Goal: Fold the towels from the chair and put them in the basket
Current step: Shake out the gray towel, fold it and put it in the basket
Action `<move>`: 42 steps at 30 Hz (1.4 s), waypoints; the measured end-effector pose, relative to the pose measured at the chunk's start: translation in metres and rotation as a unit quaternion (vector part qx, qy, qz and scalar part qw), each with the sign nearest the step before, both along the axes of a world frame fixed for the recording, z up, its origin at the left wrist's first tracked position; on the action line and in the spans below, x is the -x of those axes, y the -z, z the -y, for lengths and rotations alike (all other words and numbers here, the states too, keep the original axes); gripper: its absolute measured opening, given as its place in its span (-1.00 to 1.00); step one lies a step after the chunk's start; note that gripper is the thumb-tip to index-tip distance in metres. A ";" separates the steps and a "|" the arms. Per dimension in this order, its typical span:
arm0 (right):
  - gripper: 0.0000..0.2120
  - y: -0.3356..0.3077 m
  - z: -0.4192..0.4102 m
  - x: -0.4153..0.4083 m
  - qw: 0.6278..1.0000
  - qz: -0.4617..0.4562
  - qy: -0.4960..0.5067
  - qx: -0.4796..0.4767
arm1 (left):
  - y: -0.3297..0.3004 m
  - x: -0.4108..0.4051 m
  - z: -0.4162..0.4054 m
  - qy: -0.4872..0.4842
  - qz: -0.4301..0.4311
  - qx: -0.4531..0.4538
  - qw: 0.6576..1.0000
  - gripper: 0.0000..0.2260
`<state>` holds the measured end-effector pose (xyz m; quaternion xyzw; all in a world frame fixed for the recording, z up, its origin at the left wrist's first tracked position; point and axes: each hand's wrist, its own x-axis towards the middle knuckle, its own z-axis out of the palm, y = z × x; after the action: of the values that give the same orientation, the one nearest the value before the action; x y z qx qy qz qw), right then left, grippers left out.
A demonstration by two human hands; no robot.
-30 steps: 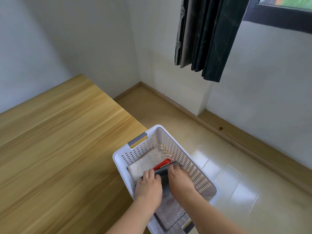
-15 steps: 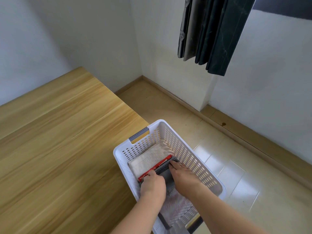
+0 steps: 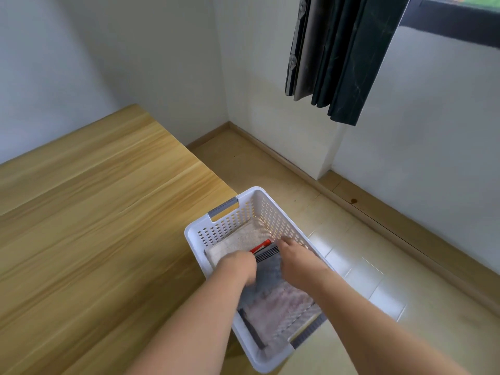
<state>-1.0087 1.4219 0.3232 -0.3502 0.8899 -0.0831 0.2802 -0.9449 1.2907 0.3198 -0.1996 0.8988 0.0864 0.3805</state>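
Note:
A white perforated basket stands on the floor against the table's corner. Inside lie a folded beige towel at the far end, a red-edged piece under a grey striped towel, and a pale pinkish towel at the near end. My left hand is curled on the grey towel's left edge. My right hand holds its right far corner, fingers down by the basket wall. The chair is out of view.
A wooden table fills the left side, its corner touching the basket. A dark curtain hangs at the upper right over a white wall. Tiled floor lies to the right of the basket.
Both hands have spread apart along the grey towel's far edge, the right one sliding toward the basket's right wall. More of the grey towel shows between them.

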 end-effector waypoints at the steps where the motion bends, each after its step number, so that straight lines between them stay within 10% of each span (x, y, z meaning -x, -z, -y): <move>1: -0.55 -0.015 -0.005 -0.001 1.000 -0.010 0.011 0.014 | -0.012 -0.002 0.003 0.007 -0.019 0.000 1.000 -0.75; 15: -0.53 -0.138 -0.039 -0.069 0.975 -0.123 0.077 0.166 | -0.129 -0.074 0.008 0.116 -0.446 0.108 0.881 -0.62; 42: -0.45 -0.236 0.157 -0.407 0.957 -0.157 0.103 0.221 | -0.226 -0.445 0.233 0.029 -0.523 0.124 0.843 -0.54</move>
<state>-0.6014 1.2650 0.5592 -0.3186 0.9134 -0.2496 0.0425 -0.4999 1.0575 0.5459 -0.1440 0.9730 0.0545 -0.1717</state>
